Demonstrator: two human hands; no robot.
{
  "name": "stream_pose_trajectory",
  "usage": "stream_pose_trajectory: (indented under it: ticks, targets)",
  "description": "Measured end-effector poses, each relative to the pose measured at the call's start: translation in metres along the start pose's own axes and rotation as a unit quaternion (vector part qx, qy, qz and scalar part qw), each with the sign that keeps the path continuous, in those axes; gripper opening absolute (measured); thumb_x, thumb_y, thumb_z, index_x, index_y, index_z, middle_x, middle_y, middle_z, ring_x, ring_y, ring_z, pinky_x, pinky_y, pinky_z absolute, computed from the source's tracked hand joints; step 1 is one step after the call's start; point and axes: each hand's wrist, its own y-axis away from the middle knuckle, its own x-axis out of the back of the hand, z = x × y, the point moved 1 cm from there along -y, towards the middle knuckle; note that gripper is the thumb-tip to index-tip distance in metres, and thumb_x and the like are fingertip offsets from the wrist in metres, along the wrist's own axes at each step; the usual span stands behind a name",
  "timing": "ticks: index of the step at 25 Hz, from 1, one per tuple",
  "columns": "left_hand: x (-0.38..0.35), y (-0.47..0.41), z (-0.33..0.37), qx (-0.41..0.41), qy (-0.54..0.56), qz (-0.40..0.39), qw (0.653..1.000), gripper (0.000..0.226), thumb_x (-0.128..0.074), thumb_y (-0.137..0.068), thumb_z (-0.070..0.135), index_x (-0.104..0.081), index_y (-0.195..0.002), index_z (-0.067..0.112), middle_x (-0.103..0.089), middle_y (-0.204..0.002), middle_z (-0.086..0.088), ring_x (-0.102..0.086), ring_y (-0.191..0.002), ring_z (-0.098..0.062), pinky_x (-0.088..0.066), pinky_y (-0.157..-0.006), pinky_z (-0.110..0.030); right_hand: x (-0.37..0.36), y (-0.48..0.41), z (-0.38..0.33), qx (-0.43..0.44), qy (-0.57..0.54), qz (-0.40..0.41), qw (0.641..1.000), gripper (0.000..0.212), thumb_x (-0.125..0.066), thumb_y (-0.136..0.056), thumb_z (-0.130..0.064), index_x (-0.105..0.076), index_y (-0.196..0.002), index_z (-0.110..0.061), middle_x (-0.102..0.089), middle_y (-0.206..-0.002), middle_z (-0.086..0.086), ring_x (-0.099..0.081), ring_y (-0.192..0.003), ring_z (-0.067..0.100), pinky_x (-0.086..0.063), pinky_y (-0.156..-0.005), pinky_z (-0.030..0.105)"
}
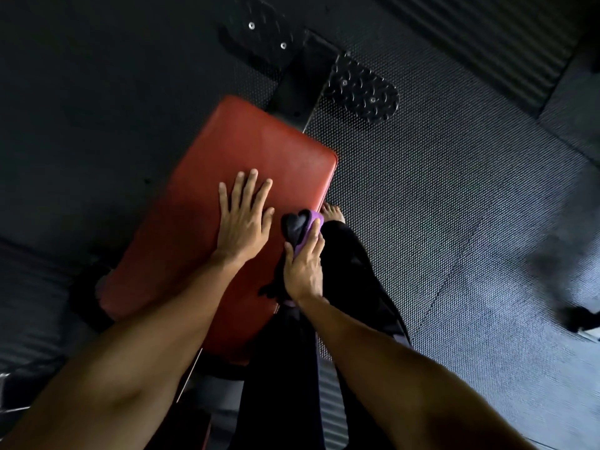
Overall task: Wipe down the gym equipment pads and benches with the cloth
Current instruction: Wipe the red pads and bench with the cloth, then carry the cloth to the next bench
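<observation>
The cloth (297, 226), dark with a purple side, is bunched at the right long edge of the red pad (253, 144), about halfway along its length. The right grip (303, 271) is clamped on it: fingers curl over the purple fold and the thumb pinches from the pad side, while a loose dark tail hangs below the wrist. Whether the bunch presses on the pad's top or only on its side edge is hard to tell.

The pad's long axis runs from near the person, low and left, away toward the upper right. From the cloth, nearly all of the pad's surface lies to the left and further away, so a wiping stroke would probably have to go leftward across the width, or forward along the edge toward the far corner.

The left grip (242, 227) lies flat on the pad with its fingers straight and spread, just beside the cloth and holding nothing. It sits in the path of a leftward sweep and would likely need to lift or shift.

A black-trousered leg (350, 254) and a bare foot (332, 213) stand against the pad's right edge on the studded floor (454, 206). Two black footplates (360, 89) lie beyond the far end.
</observation>
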Motion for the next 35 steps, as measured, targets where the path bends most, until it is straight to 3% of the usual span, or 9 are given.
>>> stream_pose_trajectory:
  ticks: [2, 6, 8, 13, 17, 21, 24, 30, 35]
  targets:
    - [0.010, -0.001, 0.002, 0.006, 0.003, -0.030, 1.000, 0.060, -0.051, -0.101, 0.032, -0.034, -0.157, 0.019, -0.021, -0.167, -0.012, -0.016, -0.154, -0.034, -0.007, -0.122, -0.061, 0.020, -0.002, 0.000, 0.010, 0.050, 0.001, 0.999, 0.078, -0.051, -0.104, -0.035, -0.003, -0.164, -0.019, -0.035, -0.150, 0.018, -0.060, -0.113, 0.047, -0.053, -0.081, 0.053]
    - [0.038, -0.010, 0.012, 0.048, 0.022, -0.119, 0.991, 0.058, -0.048, -0.103, 0.032, -0.030, -0.158, 0.022, -0.021, -0.167, -0.009, -0.016, -0.154, -0.031, -0.011, -0.123, -0.058, 0.059, -0.017, -0.016, 0.023, 0.119, -0.025, 0.992, 0.073, -0.047, -0.104, -0.032, -0.004, -0.164, -0.024, -0.026, -0.161, 0.013, -0.046, -0.135, 0.042, -0.051, -0.095, 0.056]
    - [0.059, -0.017, 0.021, 0.066, 0.032, -0.151, 0.986, 0.060, -0.047, -0.104, 0.032, -0.027, -0.159, 0.023, -0.023, -0.167, -0.009, -0.021, -0.153, -0.030, -0.015, -0.123, -0.057, 0.083, -0.028, -0.032, 0.026, 0.142, -0.033, 0.989, 0.073, -0.047, -0.103, -0.037, -0.005, -0.162, -0.028, -0.032, -0.155, 0.014, -0.052, -0.127, 0.043, -0.050, -0.095, 0.057]
    - [0.141, -0.037, 0.056, 0.048, 0.049, -0.150, 0.986, 0.062, -0.048, -0.103, 0.032, -0.024, -0.159, 0.023, -0.027, -0.165, -0.009, -0.028, -0.150, -0.027, -0.022, -0.121, -0.055, 0.172, -0.016, -0.096, 0.035, 0.173, -0.052, 0.983, 0.078, -0.053, -0.100, -0.042, -0.005, -0.161, -0.035, -0.041, -0.141, 0.012, -0.062, -0.105, 0.042, -0.051, -0.083, 0.054]
    - [0.206, -0.055, 0.093, 0.052, 0.019, -0.196, 0.979, 0.058, -0.046, -0.103, 0.033, -0.031, -0.157, 0.021, -0.036, -0.161, -0.008, -0.034, -0.147, -0.028, -0.024, -0.121, -0.052, 0.249, 0.003, -0.123, 0.031, 0.196, -0.033, 0.980, 0.076, -0.056, -0.100, -0.032, -0.009, -0.160, -0.037, -0.045, -0.137, 0.012, -0.063, -0.107, 0.041, -0.052, -0.085, 0.053]
    - [0.269, -0.068, 0.155, 0.043, -0.009, -0.198, 0.979, 0.055, -0.050, -0.099, 0.030, -0.039, -0.152, 0.020, -0.047, -0.152, -0.010, -0.046, -0.138, -0.034, -0.035, -0.114, -0.047, 0.323, 0.028, -0.135, 0.031, 0.191, 0.000, 0.981, 0.071, -0.056, -0.101, -0.042, -0.014, -0.158, -0.035, -0.047, -0.139, 0.013, -0.061, -0.115, 0.042, -0.049, -0.092, 0.055]
    - [0.294, -0.071, 0.209, 0.024, -0.006, -0.194, 0.981, 0.050, -0.047, -0.100, 0.032, -0.044, -0.149, 0.022, -0.052, -0.146, -0.012, -0.050, -0.132, -0.036, -0.042, -0.107, -0.049, 0.372, 0.046, -0.131, 0.032, 0.178, 0.032, 0.983, 0.068, -0.055, -0.100, -0.049, -0.020, -0.157, -0.032, -0.048, -0.140, 0.014, -0.061, -0.117, 0.043, -0.049, -0.094, 0.055]
    - [0.319, -0.076, 0.326, -0.027, -0.012, -0.192, 0.981, 0.047, -0.044, -0.102, 0.039, -0.044, -0.147, 0.025, -0.055, -0.145, -0.011, -0.052, -0.131, -0.036, -0.044, -0.106, -0.048, 0.463, 0.085, -0.087, 0.005, 0.155, 0.081, 0.985, 0.067, -0.060, -0.099, -0.040, -0.024, -0.155, -0.028, -0.048, -0.140, 0.014, -0.058, -0.122, 0.040, -0.046, -0.099, 0.052]
    - [0.326, -0.076, 0.422, -0.078, -0.038, -0.205, 0.975, 0.052, -0.040, -0.104, 0.044, -0.035, -0.154, 0.030, -0.046, -0.153, -0.007, -0.047, -0.136, -0.033, -0.041, -0.107, -0.045, 0.527, 0.123, -0.032, -0.034, 0.132, 0.116, 0.984, 0.064, -0.061, -0.099, -0.041, -0.029, -0.152, -0.025, -0.049, -0.140, 0.014, -0.057, -0.123, 0.040, -0.044, -0.099, 0.050]
